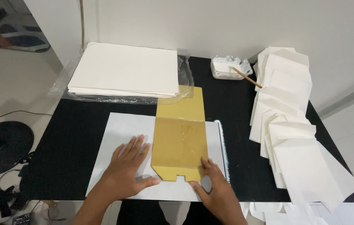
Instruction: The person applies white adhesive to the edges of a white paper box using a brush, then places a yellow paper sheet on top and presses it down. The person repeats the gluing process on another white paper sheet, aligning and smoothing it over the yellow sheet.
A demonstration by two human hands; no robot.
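We see a black tabletop (73, 137) bearing a white sheet (120, 129) at its front edge, a paper stack (127, 68) at the back left corner, and folded bags (293, 137) along the right edge.

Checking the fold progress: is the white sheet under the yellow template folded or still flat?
Flat: the white sheet lies spread under the yellow template, no edge turned up.

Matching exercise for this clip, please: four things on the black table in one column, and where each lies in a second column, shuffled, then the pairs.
Things:
1. stack of white sheets
2. yellow template
3. folded white bags
4. small white tub with a stick

Places:
A. overlapping in a row down the right side of the table
B. far edge, right of centre
C. far left corner, on clear plastic
D. centre, on a single white sheet, with the left hand and the right hand at its near edge

Pairs: 1-C, 2-D, 3-A, 4-B
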